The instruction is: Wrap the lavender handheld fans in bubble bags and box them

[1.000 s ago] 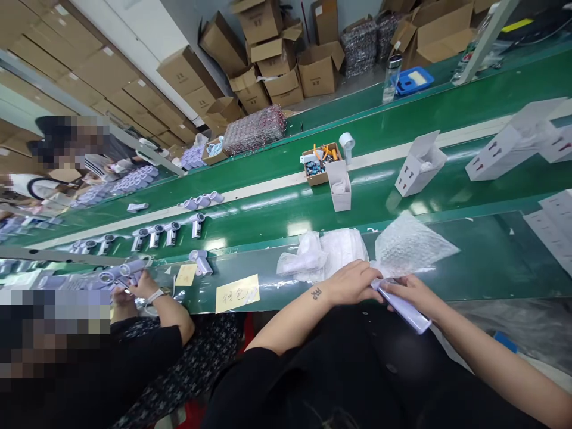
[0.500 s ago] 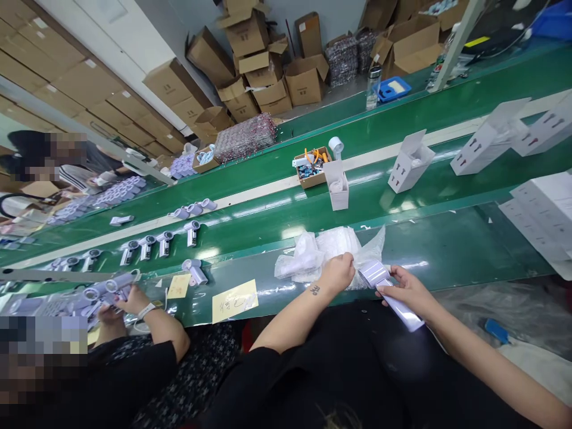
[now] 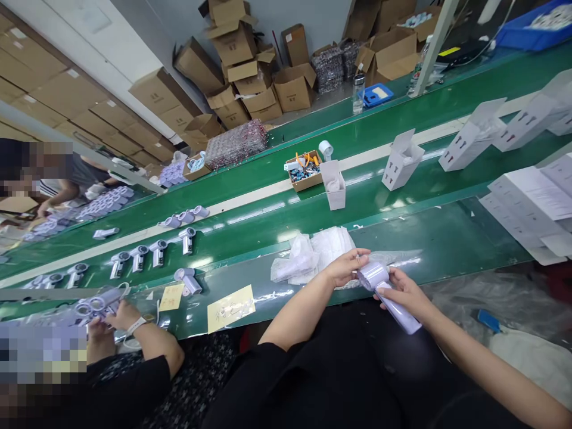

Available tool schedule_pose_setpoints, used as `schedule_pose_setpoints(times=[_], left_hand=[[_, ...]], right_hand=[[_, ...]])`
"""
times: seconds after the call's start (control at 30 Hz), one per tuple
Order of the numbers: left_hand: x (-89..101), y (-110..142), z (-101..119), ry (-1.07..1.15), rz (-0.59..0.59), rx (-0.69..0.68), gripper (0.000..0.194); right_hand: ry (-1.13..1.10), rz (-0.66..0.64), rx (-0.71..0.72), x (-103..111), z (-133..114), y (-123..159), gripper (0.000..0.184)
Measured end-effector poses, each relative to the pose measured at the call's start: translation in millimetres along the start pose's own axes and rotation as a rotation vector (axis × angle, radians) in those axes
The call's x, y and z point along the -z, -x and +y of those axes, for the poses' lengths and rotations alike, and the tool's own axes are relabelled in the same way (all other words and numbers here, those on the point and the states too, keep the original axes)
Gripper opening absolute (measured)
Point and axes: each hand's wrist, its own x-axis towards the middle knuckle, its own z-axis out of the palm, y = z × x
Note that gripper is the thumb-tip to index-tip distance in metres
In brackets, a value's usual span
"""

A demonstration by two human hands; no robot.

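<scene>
My right hand (image 3: 404,295) is closed around the handle of a lavender hair-dryer-shaped device (image 3: 397,307), just over the near table edge. Its round barrel points up and left. My left hand (image 3: 348,268) has its fingers stretched out beside that barrel; whether the fingertips touch it I cannot tell. Behind both hands, a stack of clear plastic bags (image 3: 333,244) lies on the table, with a crumpled bag (image 3: 295,259) at its left. A loose clear bag (image 3: 400,257) lies flat behind the device.
An open white box (image 3: 334,193) stands on the green conveyor (image 3: 268,223), more white boxes (image 3: 402,164) to its right. A carton of small parts (image 3: 305,179) is behind. Lavender devices (image 3: 187,241) stand at left, near a yellow note (image 3: 231,308). A co-worker's hands (image 3: 118,316) hold similar devices.
My left hand has let go of the raised plastic bag and its fingers have opened beside the barrel. That bag now lies flatter. The view has shifted slightly.
</scene>
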Motion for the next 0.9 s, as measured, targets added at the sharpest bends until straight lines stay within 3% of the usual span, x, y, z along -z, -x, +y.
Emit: schedule_pose_setpoints(times=[0.1,0.2,0.27,0.33,0.43,0.53,0.63,0.73,0.77,0.9], left_hand=[[0.2,-5.5,-13.1,0.206,-0.034,0.042,0.061],[-7.3,-9.7,-22.1,0.047,0.085,0.008,0.045],[-15.3,-10.1,-22.6,-0.229,0.218,-0.143,0.033],[-23.4,-6.9,-19.1,-0.603,0.282,-0.388,0.028],[-28.5,4.0,-13.2,-1.164,0.183,-0.679,0.03],[-23.4,15.5,-17.8,-1.487,0.128,-0.793,0.033],[-20.7,16.8,-32.5,-1.56,0.284,-0.837,0.031],[-30.1,6.3,-42.8,-1.544,0.449,-0.823,0.026],[-35.1,1.6,-43.4,-1.547,0.437,-0.822,0.025],[-52.4,-16.9,-36.3,-1.555,0.187,-0.789,0.019]], right_hand=[[0.018,-0.07,0.004,4.2,-1.0,5.9,0.062],[0.007,-0.054,-0.022,8.3,1.7,9.7,0.064],[0.003,0.001,-0.06,10.3,3.9,10.1,0.058],[-0.019,0.049,-0.103,12.1,5.0,9.8,0.048],[-0.096,0.08,-0.125,15.2,2.2,11.8,0.04],[-0.146,0.125,-0.081,17.5,-5.0,17.7,0.044],[-0.162,0.202,-0.002,18.2,-11.2,21.8,0.05],[-0.156,0.306,0.073,21.0,-12.7,20.3,0.054],[-0.154,0.34,0.084,23.0,-12.5,19.2,0.054],[-0.224,0.405,0.002,33.0,-13.1,18.3,0.048]])
